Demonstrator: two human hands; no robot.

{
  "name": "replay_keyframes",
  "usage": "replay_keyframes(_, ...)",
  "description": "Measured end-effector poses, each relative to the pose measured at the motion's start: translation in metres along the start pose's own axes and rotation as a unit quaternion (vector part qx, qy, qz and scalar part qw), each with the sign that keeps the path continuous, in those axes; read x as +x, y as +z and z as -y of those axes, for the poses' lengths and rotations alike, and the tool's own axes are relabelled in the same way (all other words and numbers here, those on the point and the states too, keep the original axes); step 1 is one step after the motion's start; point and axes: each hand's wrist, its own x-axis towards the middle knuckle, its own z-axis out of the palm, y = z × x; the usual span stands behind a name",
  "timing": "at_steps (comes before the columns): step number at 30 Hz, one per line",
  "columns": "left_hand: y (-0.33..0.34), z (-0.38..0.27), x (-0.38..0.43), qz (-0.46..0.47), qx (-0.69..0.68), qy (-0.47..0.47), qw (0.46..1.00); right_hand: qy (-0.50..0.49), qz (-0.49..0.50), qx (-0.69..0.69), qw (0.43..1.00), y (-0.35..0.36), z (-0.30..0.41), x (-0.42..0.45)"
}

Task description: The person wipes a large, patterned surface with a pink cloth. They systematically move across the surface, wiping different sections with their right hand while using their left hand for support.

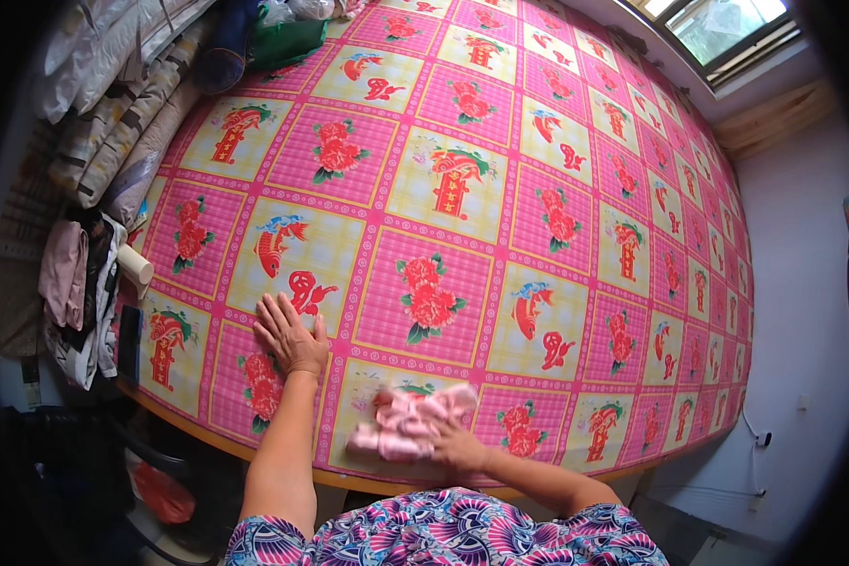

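A large flat surface before me is covered with a pink and yellow checked sheet printed with red flowers and fish. My left hand rests palm down on it, fingers apart, holding nothing. Near the front edge, my right hand grips a crumpled pink cloth against the sheet. Cloth and hand are somewhat blurred, and my right fingers are partly hidden by the cloth's folds.
Rolled fabrics and folded clothes are piled along the left side. A cream cylinder and a dark flat object lie near that edge. A window is at upper right, and a red plastic bag is at lower left.
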Motion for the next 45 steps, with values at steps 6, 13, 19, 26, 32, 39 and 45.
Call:
replay_keyframes(6,0.001,0.019,0.001,0.007,0.02,0.021,1.0,0.213,-0.062,-0.056,0.974,-0.029,-0.02,-0.066)
replay_keyframes(13,-0.011,0.048,-0.072,0.06,-0.061,0.15,0.985,0.545,-0.392,-0.115,0.733,-0.046,-0.106,-0.074)
replay_keyframes(19,-0.044,0.054,-0.22,0.154,-0.04,0.156,0.975,0.107,-0.29,-0.031,0.951,0.046,0.057,-0.024)
replay_keyframes(26,-0.069,0.07,-0.302,0.194,0.0,0.159,0.968,0.327,-0.377,-0.079,0.863,0.026,0.061,-0.196)
replay_keyframes(32,-0.065,0.049,-0.312,0.233,0.029,0.131,0.963,0.685,-0.373,-0.24,0.579,0.038,0.019,-0.344)
replay_keyframes(39,-0.097,0.001,-0.322,0.338,0.121,0.127,0.925,0.272,-0.301,-0.048,0.913,0.062,0.1,-0.188)
replay_keyframes(45,-0.084,0.01,-0.315,0.336,0.204,0.108,0.913,0.417,-0.396,-0.1,0.812,0.048,0.043,-0.264)
